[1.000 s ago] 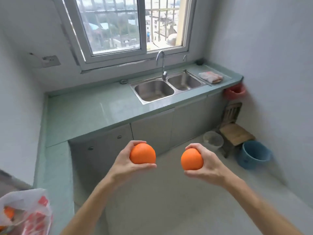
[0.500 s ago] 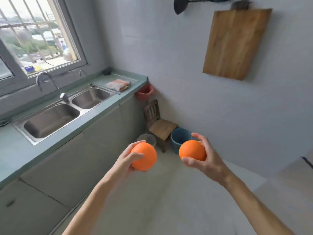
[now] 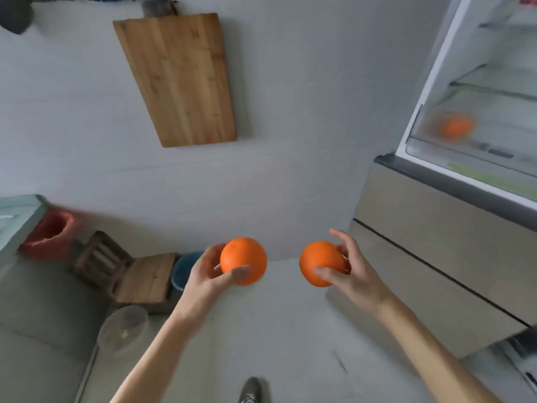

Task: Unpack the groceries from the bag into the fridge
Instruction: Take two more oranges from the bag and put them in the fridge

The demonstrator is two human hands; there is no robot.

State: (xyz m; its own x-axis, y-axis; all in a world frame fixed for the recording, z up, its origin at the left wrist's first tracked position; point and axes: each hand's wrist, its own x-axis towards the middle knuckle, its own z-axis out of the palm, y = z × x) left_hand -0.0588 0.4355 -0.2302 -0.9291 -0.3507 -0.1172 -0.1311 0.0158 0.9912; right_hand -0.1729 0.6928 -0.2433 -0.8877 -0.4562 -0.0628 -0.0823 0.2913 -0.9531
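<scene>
The left hand (image 3: 200, 279) clasps one round orange fruit (image 3: 243, 260) with thumb and fingers; the right hand (image 3: 353, 274) grips a second round orange fruit (image 3: 319, 261), forefinger lifted. Judged mid-carry: next, raise both to the open white fridge (image 3: 441, 82) at two o'clock. Its shelves blur; an orange blob (image 3: 457, 128) sits inside. The bag is out of view.

Round orange fruit (image 3: 244, 260) in the left hand (image 3: 203, 276), left of the second orange (image 3: 319, 261) in the right hand (image 3: 353, 276); third orange (image 3: 456, 128) inside the open white fridge (image 3: 429, 82), far right.
</scene>
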